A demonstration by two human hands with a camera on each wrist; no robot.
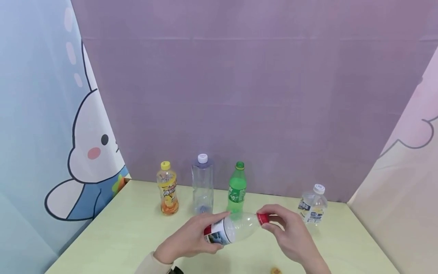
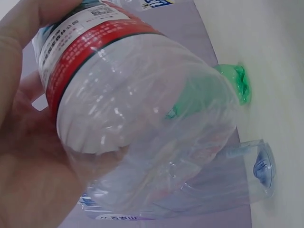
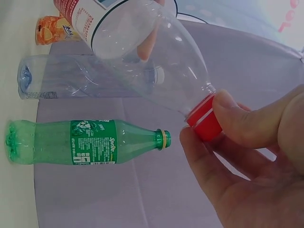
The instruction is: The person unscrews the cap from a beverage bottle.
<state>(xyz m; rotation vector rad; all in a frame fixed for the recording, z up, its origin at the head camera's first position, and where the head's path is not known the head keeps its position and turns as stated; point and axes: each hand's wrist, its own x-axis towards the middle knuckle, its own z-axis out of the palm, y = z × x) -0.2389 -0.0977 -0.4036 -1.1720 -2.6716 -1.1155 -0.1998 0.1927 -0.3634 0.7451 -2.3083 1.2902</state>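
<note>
A clear plastic bottle [image 1: 244, 227] with a red, white and blue label lies nearly sideways in the air above the table. My left hand [image 1: 191, 236] grips it round the label, toward its base. At the other end, my right hand [image 1: 291, 233] pinches the red cap [image 3: 205, 118] between thumb and fingers. The cap sits on the bottle's neck. Just behind the held bottle stands a green Sprite bottle [image 1: 237, 188], its mouth uncapped. In the left wrist view, the clear bottle's base [image 2: 190, 109] faces the camera.
Along the back of the pale table [image 1: 113, 236] stand an orange-labelled bottle with a yellow cap [image 1: 167, 192] and a tall clear bottle [image 1: 202, 186]. A white-capped bottle [image 1: 313, 205] stands at right. One small yellowish round object [image 1: 275, 270] lies at the front edge.
</note>
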